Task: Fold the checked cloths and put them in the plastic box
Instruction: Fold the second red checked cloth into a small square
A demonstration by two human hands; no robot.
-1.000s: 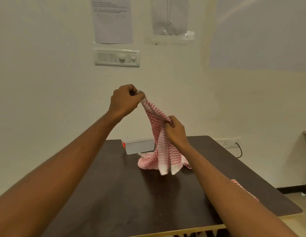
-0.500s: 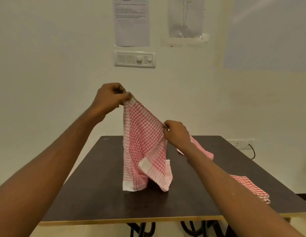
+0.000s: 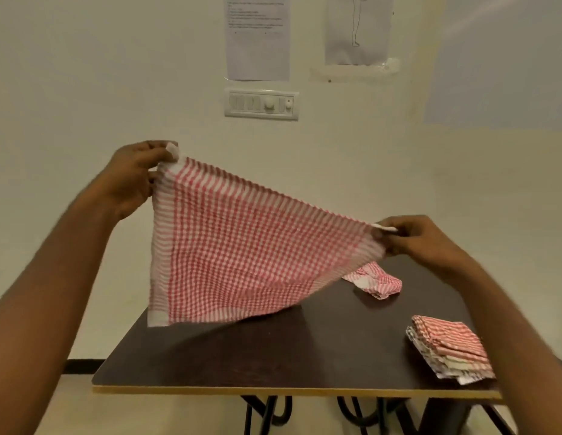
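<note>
Head view: cloth (image 3: 242, 246) now spread wide, no longer bunched. Left hand (image 3: 133, 177) pinches top corner high, right hand (image 3: 421, 238) pinches other corner lower, over table (image 3: 273, 356). I judge folding next. Folded stack (image 3: 446, 346) near right edge; box probably hidden behind cloth.

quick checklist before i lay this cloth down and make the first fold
1. Left hand pinching one top corner of the checked cloth: ok.
2. Right hand pinching the other top corner: ok.
3. Top edge level: not ok, the left corner is held higher than the right.
4. Cloth spread open without bunching: ok, it hangs flat between the hands.
5. Bare stretch of table below the cloth to lay it on: ok; the folded stack and the crumpled cloth lie off to the right.
6. Plastic box ready: cannot tell, it is not in sight now.
</note>
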